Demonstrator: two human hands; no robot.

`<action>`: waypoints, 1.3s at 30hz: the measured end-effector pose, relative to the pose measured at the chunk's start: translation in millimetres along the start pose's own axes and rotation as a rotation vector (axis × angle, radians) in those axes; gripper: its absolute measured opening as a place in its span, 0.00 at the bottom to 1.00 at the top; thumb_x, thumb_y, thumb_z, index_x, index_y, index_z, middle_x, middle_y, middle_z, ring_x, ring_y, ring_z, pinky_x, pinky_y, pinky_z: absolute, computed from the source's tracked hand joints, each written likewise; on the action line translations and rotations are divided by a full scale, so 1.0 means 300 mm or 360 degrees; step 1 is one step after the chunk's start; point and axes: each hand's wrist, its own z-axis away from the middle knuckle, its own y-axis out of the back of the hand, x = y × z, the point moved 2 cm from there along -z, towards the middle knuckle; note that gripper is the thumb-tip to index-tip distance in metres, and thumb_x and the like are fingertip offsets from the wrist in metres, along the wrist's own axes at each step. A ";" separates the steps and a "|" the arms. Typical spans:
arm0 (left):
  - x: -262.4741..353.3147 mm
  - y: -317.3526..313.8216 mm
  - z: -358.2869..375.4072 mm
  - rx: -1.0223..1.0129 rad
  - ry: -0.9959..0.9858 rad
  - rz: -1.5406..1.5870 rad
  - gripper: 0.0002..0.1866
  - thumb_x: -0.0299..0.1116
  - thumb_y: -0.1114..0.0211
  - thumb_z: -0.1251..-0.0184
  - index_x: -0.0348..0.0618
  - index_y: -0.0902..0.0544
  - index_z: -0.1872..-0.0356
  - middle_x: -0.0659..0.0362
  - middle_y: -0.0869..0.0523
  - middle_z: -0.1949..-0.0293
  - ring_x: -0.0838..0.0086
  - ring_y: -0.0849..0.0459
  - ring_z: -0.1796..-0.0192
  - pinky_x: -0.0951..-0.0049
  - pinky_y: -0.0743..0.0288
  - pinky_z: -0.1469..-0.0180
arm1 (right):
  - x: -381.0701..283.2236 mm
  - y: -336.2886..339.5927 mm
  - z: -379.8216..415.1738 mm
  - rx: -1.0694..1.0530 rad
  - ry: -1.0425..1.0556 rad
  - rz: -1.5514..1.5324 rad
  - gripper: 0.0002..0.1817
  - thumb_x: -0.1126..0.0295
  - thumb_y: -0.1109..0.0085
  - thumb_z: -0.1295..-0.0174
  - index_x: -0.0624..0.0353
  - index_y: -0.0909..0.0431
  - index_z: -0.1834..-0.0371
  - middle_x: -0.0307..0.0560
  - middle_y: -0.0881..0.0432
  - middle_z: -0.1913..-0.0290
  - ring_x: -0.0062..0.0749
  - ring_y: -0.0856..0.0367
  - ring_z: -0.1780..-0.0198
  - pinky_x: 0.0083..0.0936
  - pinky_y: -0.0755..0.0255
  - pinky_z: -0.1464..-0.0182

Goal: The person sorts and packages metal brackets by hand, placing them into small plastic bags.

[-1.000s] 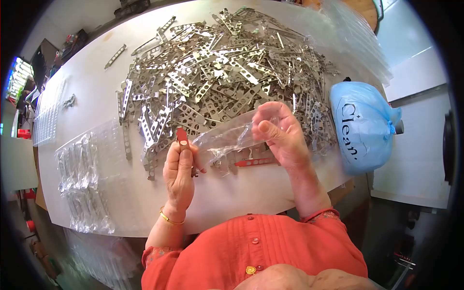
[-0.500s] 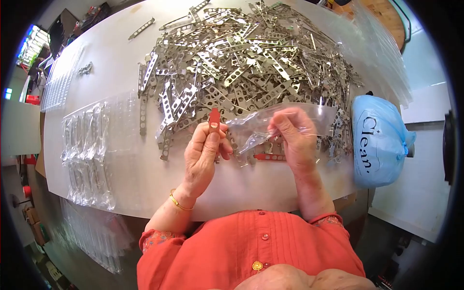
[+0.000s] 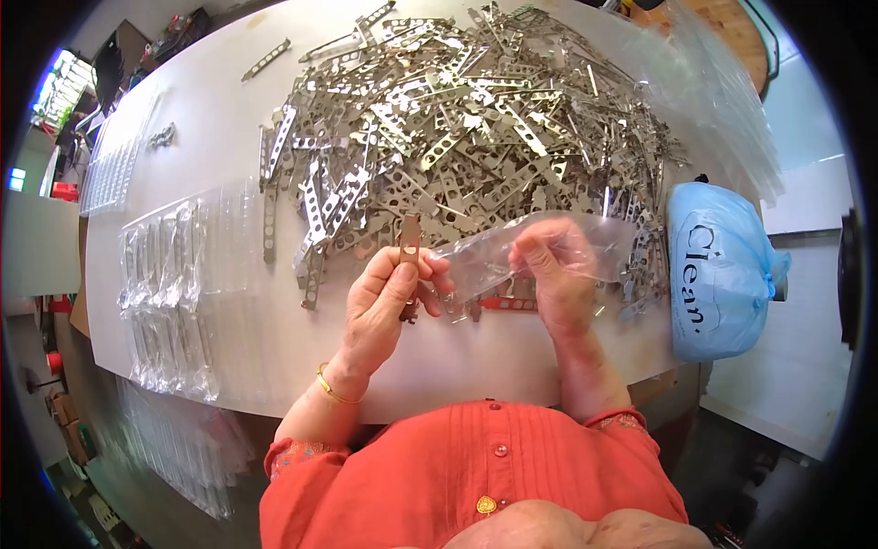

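Note:
Between the thumb and fingers of my left hand (image 3: 382, 291) is a flat metal strip (image 3: 411, 236) with a hole near its top, held upright. My right hand (image 3: 558, 274) pinches a clear plastic bag (image 3: 498, 252), which stretches across to the fingers of my left hand. Under the bag, near my right hand, another punched strip (image 3: 509, 304) lies on the table and looks reddish. Beyond both hands spreads a large heap of punched metal strips (image 3: 448, 146).
Filled clear packets (image 3: 169, 284) lie in rows at the left of the table (image 3: 439, 366). A tied blue bag (image 3: 718, 274) marked "Clean" stands at the right edge. Clear plastic sheets (image 3: 722, 110) lie at the back right, and a clear tray (image 3: 123, 151) at the far left.
The strip in my left hand has turned, from reflecting red to looking dull brown, and sits slightly lower. The bag is spread wider between my hands.

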 end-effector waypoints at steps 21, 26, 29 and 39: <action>-0.010 -0.013 0.015 -0.0237 0.0212 0.0078 0.10 0.39 0.51 0.16 0.45 0.26 0.54 0.43 0.10 0.52 0.76 0.11 0.64 0.86 0.29 0.68 | -0.007 0.004 0.027 -0.0051 -0.0032 -0.0017 0.07 0.68 0.41 0.25 0.61 0.24 0.56 0.42 0.18 0.61 0.21 0.19 0.62 0.19 0.23 0.61; 0.009 -0.022 0.000 -0.0144 0.0168 0.0060 0.11 0.35 0.50 0.17 0.37 0.24 0.55 0.47 0.14 0.54 0.62 0.10 0.59 0.73 0.15 0.64 | -0.006 0.050 -0.003 0.0186 -0.0131 -0.0275 0.08 0.65 0.39 0.26 0.57 0.22 0.57 0.39 0.16 0.66 0.21 0.17 0.67 0.18 0.21 0.63; 0.006 0.001 0.000 -0.0190 0.0314 -0.0057 0.11 0.37 0.49 0.17 0.40 0.23 0.56 0.55 0.14 0.63 0.74 0.15 0.68 0.80 0.26 0.69 | -0.008 0.070 -0.017 0.0262 -0.0110 -0.0305 0.09 0.64 0.38 0.27 0.57 0.22 0.57 0.39 0.16 0.66 0.20 0.17 0.69 0.17 0.22 0.67; 0.016 -0.037 0.010 -0.0370 0.0631 -0.0306 0.15 0.43 0.44 0.19 0.40 0.22 0.58 0.66 0.27 0.78 0.85 0.34 0.78 0.83 0.43 0.76 | -0.010 0.075 -0.015 0.0187 -0.0203 -0.0264 0.10 0.62 0.37 0.28 0.56 0.22 0.59 0.38 0.16 0.68 0.18 0.18 0.70 0.15 0.27 0.74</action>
